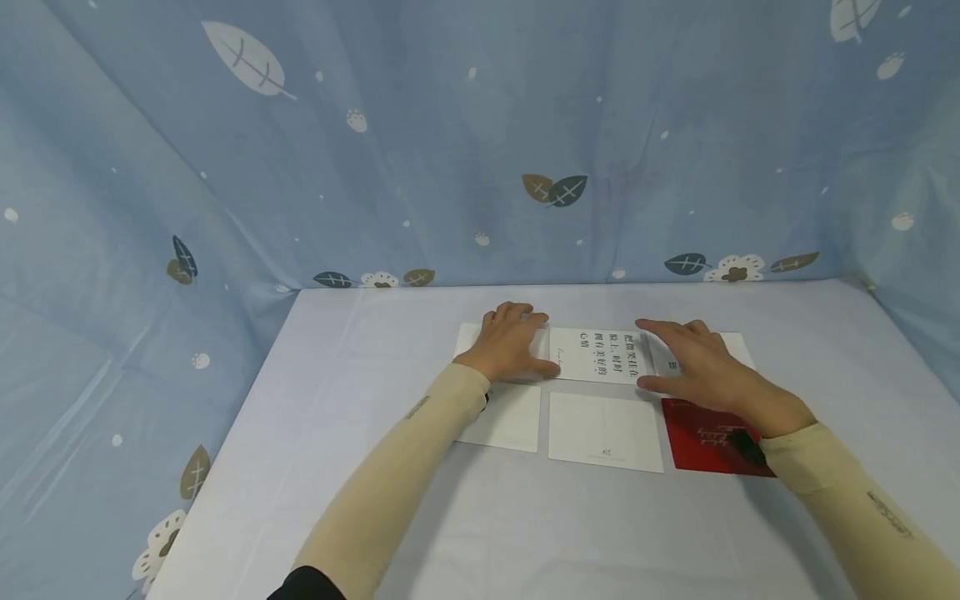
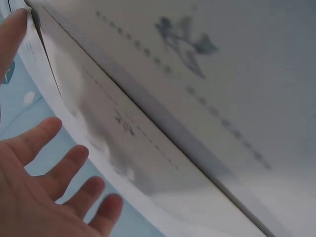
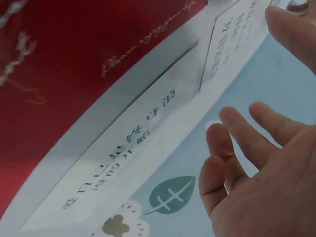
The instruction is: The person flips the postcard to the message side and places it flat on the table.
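Observation:
A white card with dark vertical writing [image 1: 588, 354] lies flat in the middle of the far row. My left hand [image 1: 507, 343] is at its left edge, thumb and fingers spread apart. At its right edge is my right hand [image 1: 705, 367], thumb and index finger parted. Whether the fingertips touch the card I cannot tell. Under the left hand lies a white card with a small flower drawing [image 2: 126, 126], partly covered in the head view. Another written white card [image 3: 123, 143] lies beneath the right hand.
Nearer to me is a second row: a white card with a flower print [image 2: 237, 84], a plain-looking white card [image 1: 603, 425] and a red card with pale script [image 1: 690, 446]. All rest on a white-covered table [image 1: 360, 400]. A blue leaf-patterned curtain [image 1: 450, 142] hangs behind.

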Action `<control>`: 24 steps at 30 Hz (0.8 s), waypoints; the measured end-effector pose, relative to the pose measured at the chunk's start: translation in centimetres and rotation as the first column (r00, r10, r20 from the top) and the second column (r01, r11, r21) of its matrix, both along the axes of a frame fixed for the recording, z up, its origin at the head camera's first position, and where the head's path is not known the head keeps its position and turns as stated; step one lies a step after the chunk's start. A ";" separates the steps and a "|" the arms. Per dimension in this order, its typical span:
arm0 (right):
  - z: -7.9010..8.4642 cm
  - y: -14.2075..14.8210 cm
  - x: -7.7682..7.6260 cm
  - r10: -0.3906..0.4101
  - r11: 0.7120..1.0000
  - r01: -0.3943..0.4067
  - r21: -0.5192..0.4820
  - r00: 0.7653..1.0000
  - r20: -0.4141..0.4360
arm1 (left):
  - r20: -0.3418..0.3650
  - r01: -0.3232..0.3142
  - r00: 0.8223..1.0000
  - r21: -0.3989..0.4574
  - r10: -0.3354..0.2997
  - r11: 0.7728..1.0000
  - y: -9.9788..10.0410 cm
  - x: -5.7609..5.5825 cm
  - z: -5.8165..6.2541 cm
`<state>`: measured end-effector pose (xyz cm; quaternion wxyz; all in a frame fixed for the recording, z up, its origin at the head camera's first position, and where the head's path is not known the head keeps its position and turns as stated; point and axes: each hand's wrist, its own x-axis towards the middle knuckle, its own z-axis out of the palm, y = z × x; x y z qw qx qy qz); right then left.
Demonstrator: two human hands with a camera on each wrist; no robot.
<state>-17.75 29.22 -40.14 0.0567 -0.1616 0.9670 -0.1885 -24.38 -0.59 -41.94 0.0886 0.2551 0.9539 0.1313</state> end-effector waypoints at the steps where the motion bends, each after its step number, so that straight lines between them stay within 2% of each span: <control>1: -0.1 -0.1 -0.1 -0.002 1.000 0.002 0.006 1.000 0.011 | 0.007 0.007 1.000 0.000 -0.007 1.000 0.1 0.0 0.0; 7: -0.5 -0.2 -1.0 -0.006 0.999 0.004 0.051 1.000 0.025 | 0.013 0.035 0.999 -0.030 -0.034 0.999 0.8 0.0 0.0; 13: -0.8 -0.4 -1.5 -0.015 0.996 0.008 0.091 0.997 0.077 | 0.013 0.051 0.999 -0.092 -0.050 0.994 1.3 -0.1 -0.2; 24: -0.8 -1.0 -2.0 -0.003 0.992 -0.003 0.129 0.999 0.052 | 0.017 0.038 0.999 -0.111 -0.037 0.993 1.6 0.2 0.5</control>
